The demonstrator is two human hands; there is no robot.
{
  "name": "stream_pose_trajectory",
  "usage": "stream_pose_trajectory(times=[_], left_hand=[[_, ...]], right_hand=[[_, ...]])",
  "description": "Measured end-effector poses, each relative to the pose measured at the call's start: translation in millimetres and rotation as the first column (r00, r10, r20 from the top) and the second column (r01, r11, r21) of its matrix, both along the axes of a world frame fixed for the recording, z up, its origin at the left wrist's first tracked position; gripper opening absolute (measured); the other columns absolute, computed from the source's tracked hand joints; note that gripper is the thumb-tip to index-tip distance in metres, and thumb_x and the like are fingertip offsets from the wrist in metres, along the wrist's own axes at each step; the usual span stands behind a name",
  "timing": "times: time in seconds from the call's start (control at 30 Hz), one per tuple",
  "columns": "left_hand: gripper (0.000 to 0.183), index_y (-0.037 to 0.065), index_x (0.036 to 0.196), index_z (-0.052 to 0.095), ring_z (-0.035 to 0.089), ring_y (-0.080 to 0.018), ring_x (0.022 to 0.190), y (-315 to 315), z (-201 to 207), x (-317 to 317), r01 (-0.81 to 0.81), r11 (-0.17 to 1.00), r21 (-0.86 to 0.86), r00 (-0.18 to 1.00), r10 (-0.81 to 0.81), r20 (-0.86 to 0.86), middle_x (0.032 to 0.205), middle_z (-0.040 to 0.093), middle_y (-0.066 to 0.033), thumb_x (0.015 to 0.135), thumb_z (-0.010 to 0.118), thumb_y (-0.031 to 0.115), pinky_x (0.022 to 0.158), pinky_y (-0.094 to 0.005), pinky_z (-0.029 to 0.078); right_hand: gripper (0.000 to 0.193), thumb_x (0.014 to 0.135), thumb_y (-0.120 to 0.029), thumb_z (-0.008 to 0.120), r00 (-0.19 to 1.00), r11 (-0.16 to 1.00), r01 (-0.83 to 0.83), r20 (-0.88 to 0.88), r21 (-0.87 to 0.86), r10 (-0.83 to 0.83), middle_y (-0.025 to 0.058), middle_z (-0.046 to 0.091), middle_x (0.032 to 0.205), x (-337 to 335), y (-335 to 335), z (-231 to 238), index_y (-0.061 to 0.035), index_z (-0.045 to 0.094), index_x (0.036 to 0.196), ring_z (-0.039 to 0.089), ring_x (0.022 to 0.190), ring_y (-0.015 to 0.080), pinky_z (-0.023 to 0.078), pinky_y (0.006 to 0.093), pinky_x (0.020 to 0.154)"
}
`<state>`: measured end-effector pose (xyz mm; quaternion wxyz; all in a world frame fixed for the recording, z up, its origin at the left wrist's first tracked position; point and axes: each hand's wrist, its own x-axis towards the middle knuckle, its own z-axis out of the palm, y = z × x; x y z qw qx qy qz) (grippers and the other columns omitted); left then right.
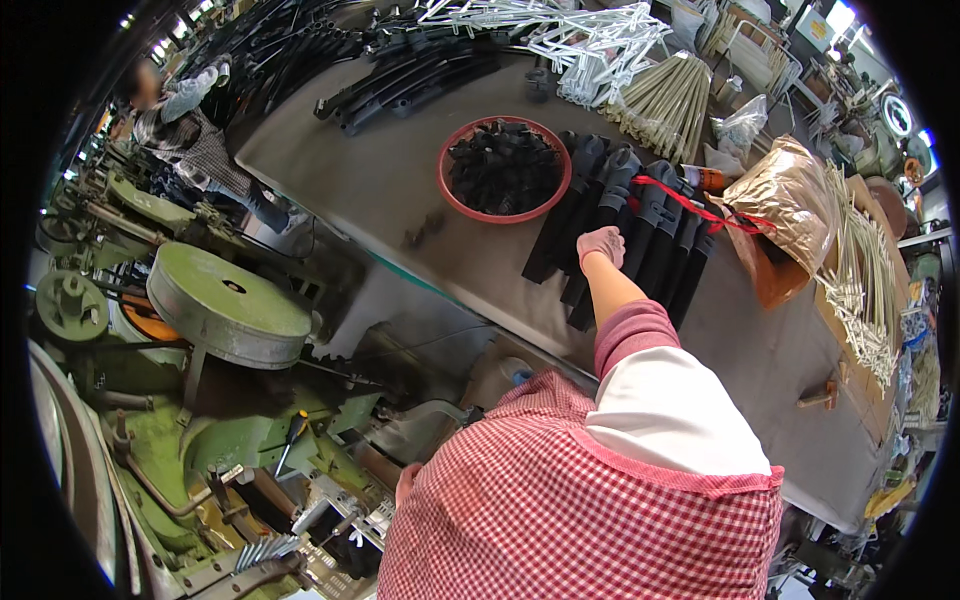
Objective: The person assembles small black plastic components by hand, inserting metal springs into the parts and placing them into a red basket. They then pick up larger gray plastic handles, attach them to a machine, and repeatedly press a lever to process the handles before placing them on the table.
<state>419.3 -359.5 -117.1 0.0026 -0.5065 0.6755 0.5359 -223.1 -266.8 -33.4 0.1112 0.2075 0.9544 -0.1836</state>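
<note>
My right hand [602, 243] reaches over the table with its fingers curled into a fist, right at a row of long black tubes with grey end fittings [655, 215]. Whatever it may be gripping there is hidden. A red ribbon [690, 200] lies across the tubes. Left of them sits a round red basket [448, 196] heaped with small black parts [505, 165]. Only a sliver of my left hand [405, 483] shows at my left side, beside the checked apron; its fingers cannot be made out.
The grey table [340, 170] also bears black rods [410, 85], white metal pieces [610, 50], pale rods [670, 95], a gold-brown bag [785, 200] and a hammer-like tool [818, 400]. Green machinery [235, 290] stands close on my left. Beyond it is another person [195, 140].
</note>
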Motion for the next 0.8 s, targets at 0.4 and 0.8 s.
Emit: stream_pose_trajectory(times=[0.4,0.8], left_hand=[[0.045,-0.001,0.129,0.051,0.058,-0.0141,0.111,-53.9,149.3,-303.2,0.227,0.949,0.217,0.809,-0.06,-0.585,0.121,0.063,-0.0104,0.091,0.069,0.016,0.096,-0.0282,0.047],[0.038,0.003,0.115,0.046,0.058,-0.0176,0.059,-116.3,165.9,-252.5,-0.431,0.848,0.308,0.717,0.529,-0.454,0.084,0.057,-0.0061,0.083,0.067,-0.001,0.053,-0.0327,0.053]], right_hand=[[0.019,0.088,-0.017,0.076,0.891,0.097,-0.281,-0.222,-0.955,0.396,-0.0036,0.058,0.079,96.3,28.9,22.7,-0.0031,0.064,0.092,0.052,0.068,0.0063,0.045,0.0224,0.062],[0.056,0.087,-0.039,0.067,0.286,0.275,-0.957,-0.155,-0.09,0.946,0.0185,0.07,0.106,56.6,-247.4,-68.3,-0.009,0.05,0.131,0.066,0.102,0.039,0.052,0.0457,0.087]])
